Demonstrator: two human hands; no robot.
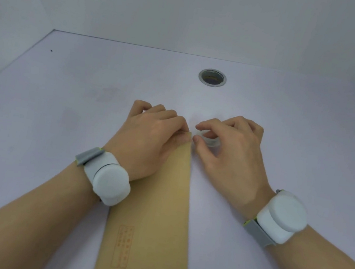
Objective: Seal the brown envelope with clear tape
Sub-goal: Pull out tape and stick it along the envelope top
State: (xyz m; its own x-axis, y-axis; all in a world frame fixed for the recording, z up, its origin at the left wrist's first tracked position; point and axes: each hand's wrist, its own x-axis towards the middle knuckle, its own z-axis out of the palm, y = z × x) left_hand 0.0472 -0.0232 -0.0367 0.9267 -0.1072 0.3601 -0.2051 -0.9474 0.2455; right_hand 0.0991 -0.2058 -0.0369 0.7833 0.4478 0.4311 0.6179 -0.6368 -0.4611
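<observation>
Head view: left hand (pixel 148 139) pressing, fingers curled, on the far end of the envelope (pixel 156 211), right hand (pixel 230 155) pinching the tape roll (pixel 211 141) just beside it.

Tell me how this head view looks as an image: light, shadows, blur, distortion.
Head view: even, soft light, only faint shadows under the left hand and right hand; wide-angle stretch widens the forearms and fans the brown envelope toward the bottom edge; the clear tape roll is pale and hard to make out; a green blur at the right edge is unreadable.
</observation>
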